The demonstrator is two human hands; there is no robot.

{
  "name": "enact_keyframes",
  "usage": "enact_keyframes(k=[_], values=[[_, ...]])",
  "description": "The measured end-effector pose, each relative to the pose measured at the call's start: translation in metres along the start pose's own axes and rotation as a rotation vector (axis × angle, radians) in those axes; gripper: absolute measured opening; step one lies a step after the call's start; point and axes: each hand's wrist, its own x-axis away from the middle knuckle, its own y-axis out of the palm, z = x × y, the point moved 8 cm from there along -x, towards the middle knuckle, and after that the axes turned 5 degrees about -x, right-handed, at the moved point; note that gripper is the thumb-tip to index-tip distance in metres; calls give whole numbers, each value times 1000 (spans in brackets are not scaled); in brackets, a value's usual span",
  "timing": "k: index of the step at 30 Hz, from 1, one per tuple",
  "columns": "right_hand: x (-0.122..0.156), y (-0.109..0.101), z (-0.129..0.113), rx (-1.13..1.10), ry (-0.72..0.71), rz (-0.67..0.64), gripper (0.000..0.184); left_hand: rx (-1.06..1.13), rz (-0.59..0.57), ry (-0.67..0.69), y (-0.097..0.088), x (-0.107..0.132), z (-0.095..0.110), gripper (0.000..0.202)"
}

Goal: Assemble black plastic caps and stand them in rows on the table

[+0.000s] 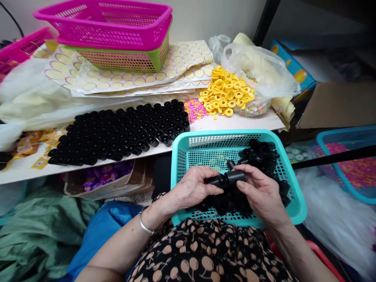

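A teal plastic basket (296, 196) rests on my lap and holds several small black plastic tubes (264, 152). Both hands are over its near half. My left hand (190, 188) is closed round the left end of a short row of black tubes (227, 178) pushed together end to end. My right hand (261, 192) grips the right end of that same row, fingers curled over it. More loose black tubes lie under my hands, partly hidden.
On the white table (241, 121) lies a large block of upright black tubes (123, 129). Behind it are yellow rings (225, 94), small pink pieces (195, 109), sticker sheets (182, 58), stacked pink and green baskets (117, 31) and a plastic bag (264, 70). Another teal basket (349, 164) sits right.
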Motion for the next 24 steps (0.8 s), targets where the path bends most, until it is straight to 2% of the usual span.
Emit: enact_keyframes(k=[6, 9, 12, 15, 17, 19, 21, 23, 24], values=[[0, 10, -3, 56, 27, -36, 29, 70, -5, 2, 6, -3, -6, 15], [0, 15, -5, 31, 26, -19, 28, 164, 125, -31, 2, -4, -16, 30], [-1, 9, 7, -12, 59, 97, 32, 178, 248, -19, -5, 0, -14, 34], [0, -1, 28, 14, 104, 237, 41, 128, 215, 44, 1, 7, 0, 31], [2, -2, 36, 127, 117, 271, 49, 56, 271, 75, 1, 12, 6, 30], [5, 8, 37, 255, 110, 176, 57, -55, 410, 103, -7, 18, 9, 27], [9, 26, 32, 375, 98, -27, 62, -137, 525, 145, -17, 26, 10, 24], [10, 40, 25, 504, 84, -207, 62, -161, 627, 193, -34, 37, 8, 23], [7, 43, 20, 586, 70, -252, 61, -152, 696, 196, -46, 44, 4, 23]])
